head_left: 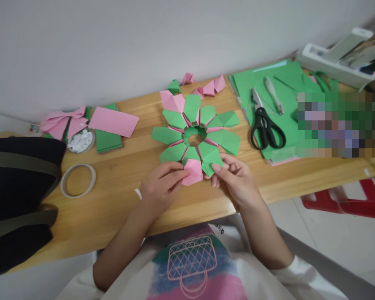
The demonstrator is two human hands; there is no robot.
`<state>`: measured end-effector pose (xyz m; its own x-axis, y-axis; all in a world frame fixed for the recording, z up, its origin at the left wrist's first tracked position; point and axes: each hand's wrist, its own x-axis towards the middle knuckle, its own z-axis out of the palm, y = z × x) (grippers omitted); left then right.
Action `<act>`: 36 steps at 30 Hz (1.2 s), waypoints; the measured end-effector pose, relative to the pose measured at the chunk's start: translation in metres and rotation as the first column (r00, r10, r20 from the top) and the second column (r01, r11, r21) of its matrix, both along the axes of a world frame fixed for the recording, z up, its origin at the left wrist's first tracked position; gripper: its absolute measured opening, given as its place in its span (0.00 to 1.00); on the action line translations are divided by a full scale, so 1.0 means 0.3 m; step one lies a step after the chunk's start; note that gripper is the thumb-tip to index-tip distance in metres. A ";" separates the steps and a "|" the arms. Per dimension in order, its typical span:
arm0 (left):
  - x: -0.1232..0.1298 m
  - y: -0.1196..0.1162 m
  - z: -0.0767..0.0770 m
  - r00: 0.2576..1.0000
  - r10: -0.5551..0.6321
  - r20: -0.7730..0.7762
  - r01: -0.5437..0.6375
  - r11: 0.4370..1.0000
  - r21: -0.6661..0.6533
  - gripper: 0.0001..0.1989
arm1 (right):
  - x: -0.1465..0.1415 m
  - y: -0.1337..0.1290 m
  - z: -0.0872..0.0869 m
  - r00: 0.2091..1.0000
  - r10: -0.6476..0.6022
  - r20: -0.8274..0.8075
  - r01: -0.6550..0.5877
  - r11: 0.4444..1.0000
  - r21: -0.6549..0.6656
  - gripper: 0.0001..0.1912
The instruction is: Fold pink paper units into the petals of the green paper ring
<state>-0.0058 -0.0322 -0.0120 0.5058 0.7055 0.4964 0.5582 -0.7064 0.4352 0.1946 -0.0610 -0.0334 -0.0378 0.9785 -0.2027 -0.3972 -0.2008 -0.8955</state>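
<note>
Folded-paper ring (193, 130), 1 – green and pink, open-centred, at the near middle of the wooden table (112, 204); whether its near edge is lifted cannot be told. Left hand (161, 183): thumb and fingers pinching a pink petal (193, 172). Right hand (237, 179): pinching the green petal (213, 160) beside it. Handling: probably very light, crisp at the creases, easily crushed – best held lightly by the outer petals, 2 hands, centre unsqueezed.
</note>
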 end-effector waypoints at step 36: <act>-0.001 0.002 0.004 1.000 -0.010 0.004 0.010 1.000 0.010 0.09 | -0.002 0.001 0.003 1.000 -0.003 0.003 0.003 1.000 -0.004 0.10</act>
